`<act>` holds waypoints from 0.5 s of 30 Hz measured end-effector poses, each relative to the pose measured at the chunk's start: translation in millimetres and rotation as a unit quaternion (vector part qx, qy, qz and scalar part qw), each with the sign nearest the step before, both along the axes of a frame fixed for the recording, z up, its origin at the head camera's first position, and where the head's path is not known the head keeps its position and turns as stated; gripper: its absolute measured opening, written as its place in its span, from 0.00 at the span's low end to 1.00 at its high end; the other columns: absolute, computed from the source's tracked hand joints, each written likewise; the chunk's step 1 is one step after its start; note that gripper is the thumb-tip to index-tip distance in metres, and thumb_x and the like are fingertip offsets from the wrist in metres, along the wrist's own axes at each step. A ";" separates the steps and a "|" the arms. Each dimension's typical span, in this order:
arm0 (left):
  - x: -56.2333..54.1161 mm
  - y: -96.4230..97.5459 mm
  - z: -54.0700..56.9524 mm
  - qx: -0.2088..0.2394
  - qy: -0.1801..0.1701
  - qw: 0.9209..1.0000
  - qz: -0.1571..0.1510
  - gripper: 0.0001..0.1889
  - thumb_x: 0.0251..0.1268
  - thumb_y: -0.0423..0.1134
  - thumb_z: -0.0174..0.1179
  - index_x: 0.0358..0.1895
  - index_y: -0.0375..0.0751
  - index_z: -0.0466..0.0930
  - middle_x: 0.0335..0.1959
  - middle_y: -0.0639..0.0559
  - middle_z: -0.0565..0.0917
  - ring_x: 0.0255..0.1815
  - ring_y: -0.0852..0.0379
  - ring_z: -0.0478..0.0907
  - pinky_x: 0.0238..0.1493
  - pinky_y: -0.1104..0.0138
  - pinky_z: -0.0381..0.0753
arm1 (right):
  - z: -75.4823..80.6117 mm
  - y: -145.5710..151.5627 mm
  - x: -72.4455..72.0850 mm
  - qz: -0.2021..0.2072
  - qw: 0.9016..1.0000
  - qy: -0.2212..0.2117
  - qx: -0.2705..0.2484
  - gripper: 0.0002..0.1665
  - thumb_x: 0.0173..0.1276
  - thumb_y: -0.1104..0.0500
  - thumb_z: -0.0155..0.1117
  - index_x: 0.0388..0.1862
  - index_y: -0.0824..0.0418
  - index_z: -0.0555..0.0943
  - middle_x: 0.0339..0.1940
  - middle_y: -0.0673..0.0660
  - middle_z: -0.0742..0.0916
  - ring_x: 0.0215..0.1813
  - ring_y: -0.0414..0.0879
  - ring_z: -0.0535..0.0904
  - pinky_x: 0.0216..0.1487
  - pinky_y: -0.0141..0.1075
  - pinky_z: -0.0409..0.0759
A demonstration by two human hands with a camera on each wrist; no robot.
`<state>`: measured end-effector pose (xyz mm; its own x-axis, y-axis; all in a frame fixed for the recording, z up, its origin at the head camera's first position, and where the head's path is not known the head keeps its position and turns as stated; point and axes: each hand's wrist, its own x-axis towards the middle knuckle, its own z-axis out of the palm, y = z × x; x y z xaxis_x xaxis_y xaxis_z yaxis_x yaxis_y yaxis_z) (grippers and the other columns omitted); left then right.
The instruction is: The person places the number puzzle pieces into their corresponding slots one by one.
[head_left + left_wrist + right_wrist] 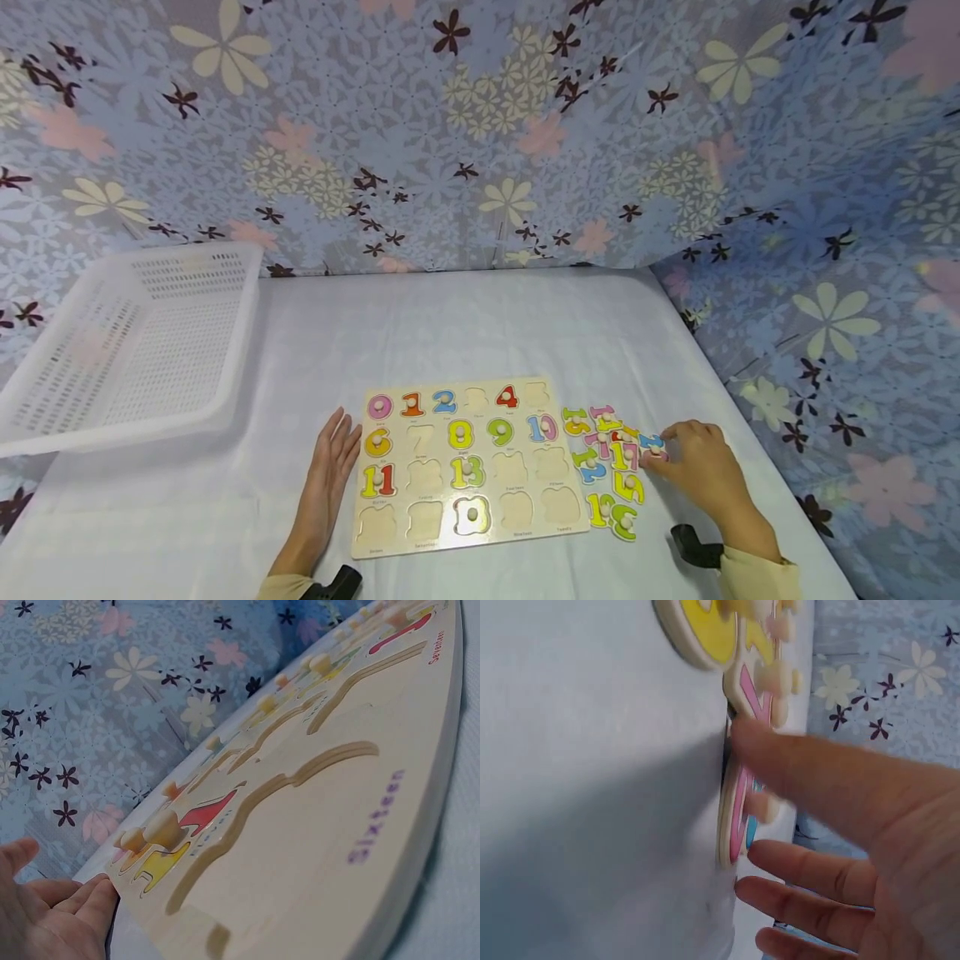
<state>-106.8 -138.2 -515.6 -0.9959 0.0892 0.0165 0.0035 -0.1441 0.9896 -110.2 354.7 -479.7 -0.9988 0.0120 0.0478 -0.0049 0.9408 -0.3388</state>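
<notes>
A wooden number puzzle board (438,533) lies flat on the white cloth, some recesses filled with knobbed number pieces, others bare. Along its left edge my left hand (327,471) lies with straight fingers, the fingertips at the board's side in the left wrist view. To the right of the board, loose number pieces (624,454) are heaped together. My right hand (705,467) is at the right end of this heap. Its thumb and index finger pinch a blue and pink number piece (739,814) at opposite ends, the wooden knob between them. Its exact number is unclear.
A white plastic basket (243,333) stands at the left of the table. White cloth (450,325) covers the tabletop. Floral fabric (420,167) hangs behind and on the right. A black wrist device (696,547) shows beside the right forearm.
</notes>
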 end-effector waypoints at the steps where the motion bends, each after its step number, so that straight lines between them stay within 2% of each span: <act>1: 0.2 0.0 0.0 -0.001 -0.001 1.000 0.001 0.30 0.80 0.52 0.22 0.78 0.46 0.37 0.78 0.45 0.43 0.76 0.45 0.47 0.67 0.78 0.59 | -0.2 -1.3 0.2 0.000 1.000 0.000 0.000 0.33 0.53 0.49 0.77 0.45 0.74 0.79 0.46 0.72 0.80 0.52 0.72 0.68 0.49 0.65 0.71; 6: 0.3 0.2 0.9 -0.001 -0.005 1.000 0.003 0.30 0.80 0.53 0.23 0.78 0.46 0.37 0.78 0.45 0.44 0.76 0.45 0.47 0.67 0.78 0.59 | -0.4 -5.8 -0.6 -0.001 1.000 -0.002 0.013 0.28 0.50 0.62 0.73 0.50 0.74 0.79 0.44 0.71 0.80 0.51 0.72 0.69 0.50 0.66 0.70; 12: 0.2 0.2 1.3 0.002 -0.008 1.000 0.001 0.30 0.80 0.53 0.23 0.78 0.46 0.37 0.78 0.46 0.43 0.76 0.46 0.47 0.68 0.78 0.58 | 0.5 -5.6 -2.6 -0.004 1.000 -0.006 0.015 0.29 0.52 0.59 0.75 0.49 0.75 0.79 0.44 0.72 0.80 0.49 0.71 0.70 0.48 0.64 0.72; 15: 0.2 0.2 1.1 0.003 -0.009 1.000 0.000 0.30 0.80 0.53 0.23 0.78 0.46 0.37 0.78 0.46 0.43 0.76 0.46 0.47 0.68 0.78 0.58 | 5.4 -5.8 -3.6 0.003 1.000 0.009 0.006 0.28 0.53 0.59 0.76 0.49 0.75 0.79 0.43 0.70 0.81 0.49 0.70 0.70 0.47 0.63 0.72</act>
<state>-106.6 -138.1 -514.4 -0.9961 0.0883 -0.0006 -0.0139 -0.1504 0.9885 -113.8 348.9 -474.3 -0.9978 0.0051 0.0661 -0.0169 0.9446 -0.3278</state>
